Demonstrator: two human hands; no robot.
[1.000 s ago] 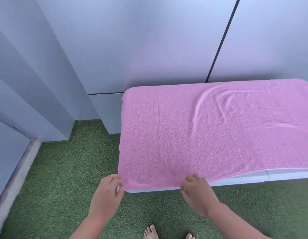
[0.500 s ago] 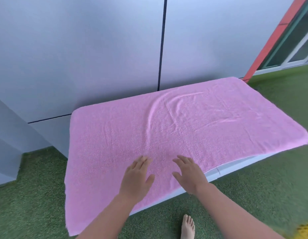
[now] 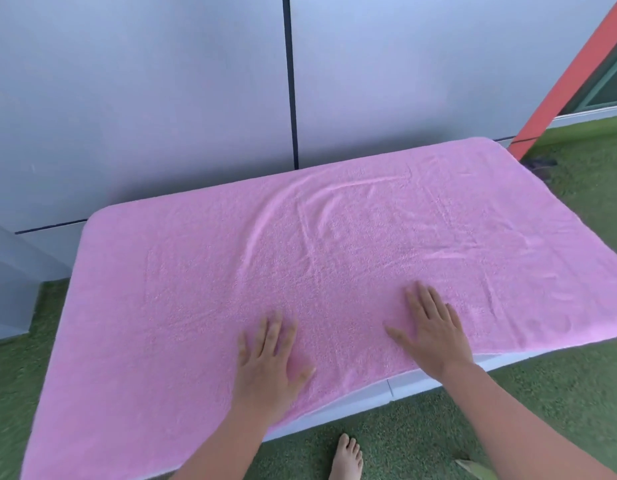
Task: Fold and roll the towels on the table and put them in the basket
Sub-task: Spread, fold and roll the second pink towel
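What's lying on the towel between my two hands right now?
Nothing: in the head view, only bare pink towel lies between the left hand and right hand.

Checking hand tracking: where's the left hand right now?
Head view, lower centre: the left hand lies flat, palm down, on the pink towel near the table's front edge, apart from the right hand on its right.

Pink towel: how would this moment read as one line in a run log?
stage: smoothing | pink towel: spread flat, unfolded, covering white table | left hand: flat, open on towel | right hand: same | basket: not in view
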